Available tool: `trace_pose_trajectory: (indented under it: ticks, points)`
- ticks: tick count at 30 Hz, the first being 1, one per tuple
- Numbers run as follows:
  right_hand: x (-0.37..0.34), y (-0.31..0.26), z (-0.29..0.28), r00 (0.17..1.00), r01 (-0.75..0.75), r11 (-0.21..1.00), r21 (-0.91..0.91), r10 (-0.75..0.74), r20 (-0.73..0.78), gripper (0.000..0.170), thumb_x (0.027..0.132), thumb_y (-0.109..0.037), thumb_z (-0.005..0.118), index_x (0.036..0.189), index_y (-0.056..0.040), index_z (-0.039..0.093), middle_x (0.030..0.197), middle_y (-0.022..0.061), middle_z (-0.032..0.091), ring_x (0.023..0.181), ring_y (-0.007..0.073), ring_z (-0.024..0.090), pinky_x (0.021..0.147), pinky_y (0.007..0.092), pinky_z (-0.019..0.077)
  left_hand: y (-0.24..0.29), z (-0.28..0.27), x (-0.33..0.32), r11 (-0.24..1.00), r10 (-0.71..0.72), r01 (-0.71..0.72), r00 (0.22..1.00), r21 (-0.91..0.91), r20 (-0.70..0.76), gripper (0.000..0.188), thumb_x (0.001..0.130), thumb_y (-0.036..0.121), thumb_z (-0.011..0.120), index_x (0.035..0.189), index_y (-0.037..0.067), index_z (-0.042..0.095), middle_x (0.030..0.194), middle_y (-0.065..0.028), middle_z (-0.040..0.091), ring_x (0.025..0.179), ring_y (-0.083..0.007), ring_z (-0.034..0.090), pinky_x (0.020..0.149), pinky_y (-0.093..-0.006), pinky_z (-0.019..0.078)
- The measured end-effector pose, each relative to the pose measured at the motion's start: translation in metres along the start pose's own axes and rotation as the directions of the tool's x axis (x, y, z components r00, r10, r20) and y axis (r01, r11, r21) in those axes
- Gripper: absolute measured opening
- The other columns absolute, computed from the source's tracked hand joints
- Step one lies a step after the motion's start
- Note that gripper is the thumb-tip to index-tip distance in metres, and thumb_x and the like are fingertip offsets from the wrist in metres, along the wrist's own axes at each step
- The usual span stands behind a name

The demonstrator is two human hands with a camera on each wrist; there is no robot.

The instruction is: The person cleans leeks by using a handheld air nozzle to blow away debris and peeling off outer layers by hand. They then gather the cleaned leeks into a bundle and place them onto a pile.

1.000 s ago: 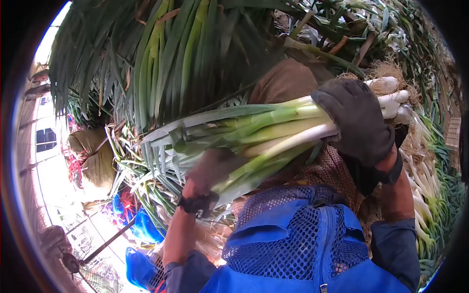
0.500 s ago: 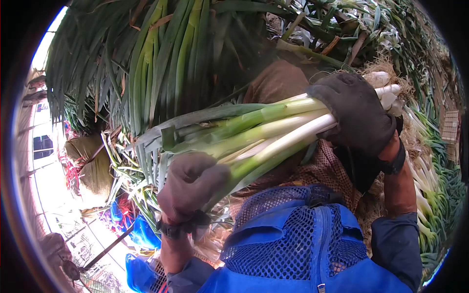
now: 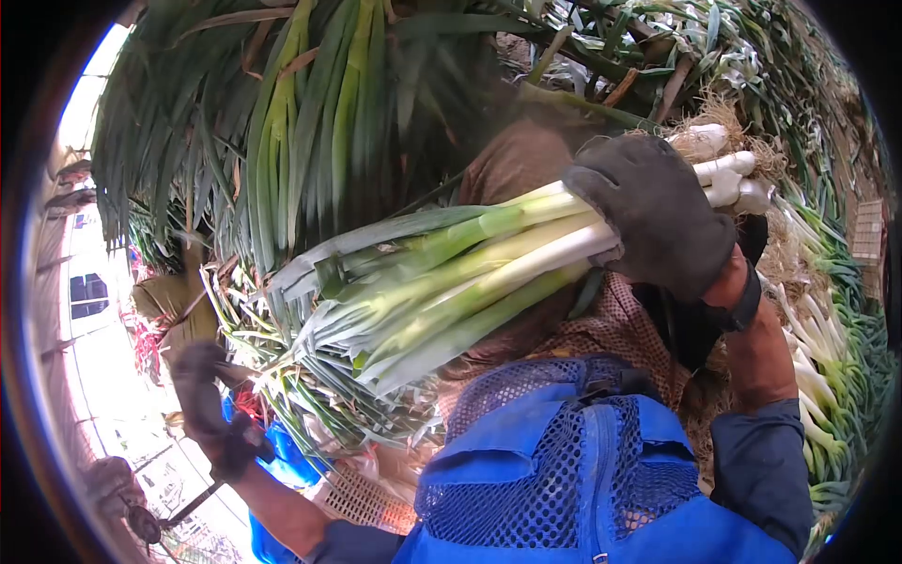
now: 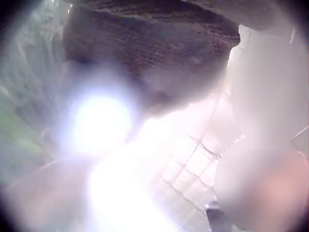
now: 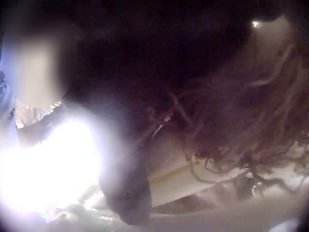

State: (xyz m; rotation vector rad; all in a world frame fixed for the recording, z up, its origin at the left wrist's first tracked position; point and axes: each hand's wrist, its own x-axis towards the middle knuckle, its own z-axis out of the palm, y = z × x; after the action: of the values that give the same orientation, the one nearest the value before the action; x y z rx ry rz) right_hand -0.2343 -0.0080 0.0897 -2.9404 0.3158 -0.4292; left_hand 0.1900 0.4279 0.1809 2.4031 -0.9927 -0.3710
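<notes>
A bundle of long green-and-white stalks [image 3: 489,263] lies across the head view, leaves to the left. My right gloved hand [image 3: 658,216] grips it around the white part, close to the roots [image 3: 742,122]. In the right wrist view a dark gloved finger [image 5: 128,198] curls beside a pale stalk [image 5: 178,186], with stringy roots [image 5: 241,130] at the right. Left of the leaf ends, apart from the bundle, is my left gloved hand [image 3: 214,414], blurred, its fingers loosely bent with nothing visible in them. The glove [image 4: 154,58] fills the top of the left wrist view.
Dark green leaves [image 3: 310,141] hang at the upper left. More stalks with roots [image 3: 817,376] lie along the right side. An olive bundle [image 3: 178,310], blue plastic [image 3: 287,451] and a pale plastic basket [image 3: 362,498] are at the left and lower left.
My left hand has let go of the leafy part and moved away to the left. The leaf ends have spread. My right hand has shifted slightly left with the bundle.
</notes>
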Motion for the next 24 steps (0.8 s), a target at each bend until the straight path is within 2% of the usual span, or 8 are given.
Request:
trace_pose_trajectory:
  ticks: [2,4,6,8,12,16,20,24]
  points:
    - [-0.002,0.004,0.002,1.0,0.001,1.0,0.019,-0.001,-0.007,0.073,0.06,-0.024,0.092,0.126,-0.0079,0.064,0.123,0.0129,0.065,0.119,0.0368,0.062,0.102,0.0501,0.0488,-0.05,0.005,-0.009,0.738,-0.665,0.531,0.677,0.417,0.315,0.049,0.086,0.037,0.074,0.114,-0.003,0.07,0.102,-0.018,0.074,0.091,-0.0289,0.073,0.083,-0.0391,0.0563]
    - [-0.001,0.004,0.002,1.0,0.005,1.0,0.022,-0.005,-0.007,0.072,0.06,-0.025,0.092,0.124,-0.0083,0.065,0.121,0.0121,0.066,0.117,0.0362,0.063,0.1,0.05,0.0491,-0.012,0.047,-0.043,0.455,-0.575,0.208,0.811,0.866,0.107,0.058,0.081,0.034,0.081,0.129,0.003,0.071,0.106,-0.0185,0.078,0.09,-0.0296,0.075,0.079,-0.0409,0.058]
    - [0.005,0.003,-0.004,0.998,-0.014,1.0,0.021,0.013,0.065,0.066,0.06,-0.024,0.092,0.119,-0.0084,0.066,0.114,0.0109,0.067,0.108,0.0345,0.065,0.094,0.0473,0.0509,0.002,0.079,-0.072,0.711,-0.263,0.228,0.963,0.665,-0.049,0.059,0.082,0.026,0.084,0.135,0.006,0.07,0.105,-0.0202,0.078,0.086,-0.0269,0.075,0.079,-0.0377,0.0589]
    - [0.011,0.006,-0.006,0.995,-0.02,0.999,0.036,0.016,0.095,0.064,0.061,-0.023,0.092,0.117,-0.0082,0.066,0.11,0.0107,0.068,0.102,0.0342,0.066,0.089,0.0459,0.0518,0.117,0.125,-0.057,0.834,-0.548,0.549,0.811,0.059,0.205,0.055,0.089,0.015,0.082,0.139,-0.001,0.067,0.107,-0.014,0.078,0.095,-0.0202,0.071,0.081,-0.034,0.0583]
    - [0.027,0.016,0.004,0.996,0.091,0.98,0.176,-0.092,0.001,0.027,0.059,-0.021,0.084,0.084,-0.0176,0.075,0.076,0.009,0.073,0.07,0.0319,0.074,0.062,0.0466,0.0567,0.229,0.221,-0.053,0.705,0.036,0.586,0.533,-0.4,0.845,0.036,0.094,0.011,0.075,0.127,-0.002,0.073,0.105,-0.0106,0.077,0.095,-0.018,0.071,0.084,-0.031,0.0562]
    - [0.026,0.006,0.035,0.99,0.048,0.998,0.034,-0.043,-0.136,0.016,0.071,-0.021,0.074,0.084,-0.0117,0.07,0.082,0.0109,0.068,0.079,0.0308,0.07,0.069,0.0447,0.0542,0.262,0.343,-0.044,0.02,0.582,0.902,0.34,-0.431,0.738,0.052,0.1,0.023,0.071,0.148,0.006,0.058,0.12,-0.0119,0.073,0.107,-0.0227,0.07,0.089,-0.0341,0.0565]
    - [0.026,0.002,0.061,0.963,-0.028,0.993,-0.114,-0.004,-0.27,0.015,0.083,-0.021,0.064,0.084,-0.0058,0.065,0.087,0.0127,0.063,0.088,0.0296,0.066,0.076,0.0429,0.0517,0.274,0.391,-0.008,0.431,0.253,0.681,0.538,-0.591,0.804,0.055,0.103,0.033,0.066,0.15,0.006,0.054,0.13,-0.0139,0.068,0.118,-0.0222,0.065,0.09,-0.0349,0.0554]
    - [0.036,0.033,0.108,0.925,0.256,0.913,0.319,-0.134,-0.357,0.021,0.08,-0.02,0.069,0.091,-0.0027,0.074,0.092,0.0175,0.07,0.088,0.0341,0.069,0.076,0.0444,0.0557,0.307,0.404,0.033,0.643,0.263,0.483,0.59,-0.594,0.764,0.056,0.103,0.036,0.066,0.148,0.005,0.056,0.129,-0.0148,0.069,0.117,-0.023,0.066,0.089,-0.0353,0.0553]
